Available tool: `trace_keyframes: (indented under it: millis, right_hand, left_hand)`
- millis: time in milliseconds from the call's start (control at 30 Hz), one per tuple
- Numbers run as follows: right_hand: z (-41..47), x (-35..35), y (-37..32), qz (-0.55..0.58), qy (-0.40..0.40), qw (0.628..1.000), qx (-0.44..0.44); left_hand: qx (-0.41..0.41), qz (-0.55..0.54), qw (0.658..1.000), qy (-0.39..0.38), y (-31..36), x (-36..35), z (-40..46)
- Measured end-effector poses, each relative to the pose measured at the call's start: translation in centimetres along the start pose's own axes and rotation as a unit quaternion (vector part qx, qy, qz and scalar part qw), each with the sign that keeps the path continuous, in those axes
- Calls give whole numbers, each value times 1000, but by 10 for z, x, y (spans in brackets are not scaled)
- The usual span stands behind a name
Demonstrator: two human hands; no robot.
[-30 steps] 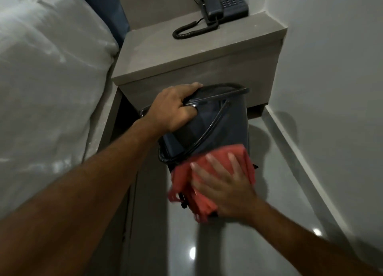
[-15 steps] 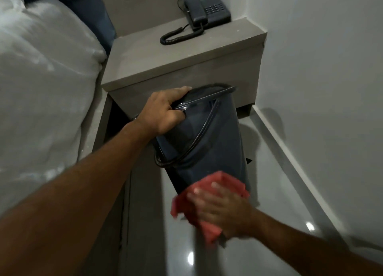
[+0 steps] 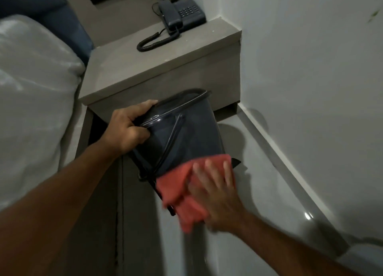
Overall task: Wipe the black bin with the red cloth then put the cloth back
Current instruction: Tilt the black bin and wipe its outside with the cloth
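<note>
The black bin [image 3: 186, 134] is sitting in the middle of the view, tilted, with its open top leaning toward 12 o'clock and its base toward 6 o'clock. It is being held just in front of the grey desk [image 3: 128, 72], low over the glossy grey floor [image 3: 259, 172]; whether its base is touching the floor cannot be told. The left hand [image 3: 128, 128] is clenching the bin's rim at its 9 o'clock side, fingers curling over the edge and the thumb lying along the top. A thin black handle [image 3: 172, 139] is hanging diagonally across the bin's near wall.

The red cloth [image 3: 176, 184] is lying against the lower part of the bin, at about 5 o'clock from the bin's centre, draping past its bottom edge. The right hand [image 3: 213, 184] is pressing flat on the cloth with fingers spread and pointing toward 12 o'clock, not gripping anything; it is blurred.

On the desk, at 12 o'clock from the bin, a dark telephone [image 3: 182, 13] is sitting near the back corner with its coiled cord [image 3: 157, 40] trailing forward. A white bed [image 3: 35, 101] is filling the 9 o'clock side, and a pale wall [image 3: 310, 78] is running along the 3 o'clock side.
</note>
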State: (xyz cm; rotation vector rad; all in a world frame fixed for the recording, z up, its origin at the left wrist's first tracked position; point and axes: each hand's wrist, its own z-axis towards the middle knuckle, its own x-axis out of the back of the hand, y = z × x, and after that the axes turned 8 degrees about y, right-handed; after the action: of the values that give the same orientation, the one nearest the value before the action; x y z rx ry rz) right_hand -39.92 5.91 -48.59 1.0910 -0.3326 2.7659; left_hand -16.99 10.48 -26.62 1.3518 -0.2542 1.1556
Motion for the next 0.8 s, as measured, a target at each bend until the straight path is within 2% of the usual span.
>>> trace_keyframes:
  millis: [33,67,133,200,233,267,333,367,400,433,533,600,700,800]
  right_hand:
    - [41,1,3,53,70,989,-117]
    - [83,2,11,94,107,969,-204]
    - [134,5,33,113,116,953,-255]
    - [117,0,35,137,95,951,-260]
    - [90,-4,32,167,89,938,-291]
    - [54,-6,27,195,94,911,-350]
    - [-5,-3,12,258,97,811,-516]
    - [-14,-1,7,278,100,769,-567]
    - [-8,1,5,280,108,758,-579]
    - [10,6,3,287,119,759,-573]
    - [92,17,-7,232,152,871,-405]
    - [108,15,-19,133,138,920,-342]
    - [44,16,-41,30,124,944,-305]
    - [-20,3,-53,26,60,949,-307]
  left_hand:
    - [-6,-1,1000,0,-4,-1,0]
    - [-13,-2,1000,1,-8,-1,-1]
    - [-2,-16,1000,3,-14,-4,-1]
    - [8,-18,1000,6,-21,0,-6]
    - [12,-20,1000,4,-24,3,-10]
    - [14,-22,1000,-2,-26,6,-14]
    - [1,-22,999,-23,-26,9,-23]
    - [-7,-20,999,-29,-26,9,-23]
    - [-8,-17,999,-28,-27,10,-23]
    - [-5,-16,1000,-23,-30,11,-23]
    - [-8,-4,1000,-21,-28,11,-30]
    - [-18,-5,999,-36,-24,9,-34]
    - [-57,40,994,-88,-14,9,-40]
    - [-16,31,984,-174,4,16,-34]
